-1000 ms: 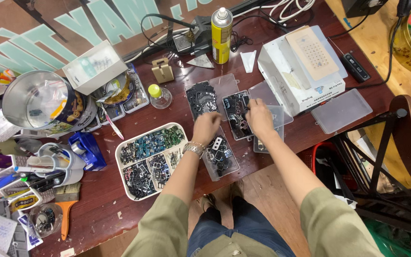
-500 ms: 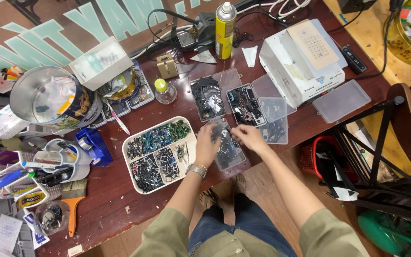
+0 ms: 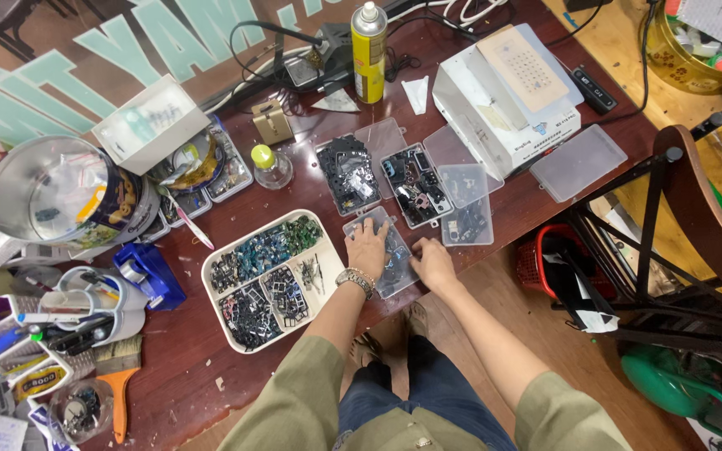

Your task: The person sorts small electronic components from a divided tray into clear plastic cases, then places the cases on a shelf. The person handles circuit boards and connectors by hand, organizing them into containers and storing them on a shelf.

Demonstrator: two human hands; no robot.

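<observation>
A small clear plastic box [image 3: 398, 250] of dark little parts lies at the table's near edge. My left hand [image 3: 367, 249], with a bracelet on the wrist, lies palm down over the box's left half, fingers spread. My right hand [image 3: 434, 264] holds the box at its lower right corner. Just left of the box sits a white divided tray [image 3: 211, 269] filled with sorted small parts. Beyond my hands lie three more open clear boxes: one [image 3: 346, 173] with black parts, one [image 3: 415, 185] with mixed parts, and one [image 3: 466, 224] nearly empty.
A white carton [image 3: 503, 113], a loose clear lid [image 3: 578, 163] and a spray can [image 3: 368, 46] stand farther back. A yellow-capped bottle [image 3: 269, 165], a metal tin [image 3: 48, 192], a blue tape dispenser [image 3: 150, 276] and tool clutter fill the left. A chair [image 3: 699, 209] stands right.
Both hands have drawn back from the far boxes toward me and come down on the nearest clear box. The left hand now lies flat over it.
</observation>
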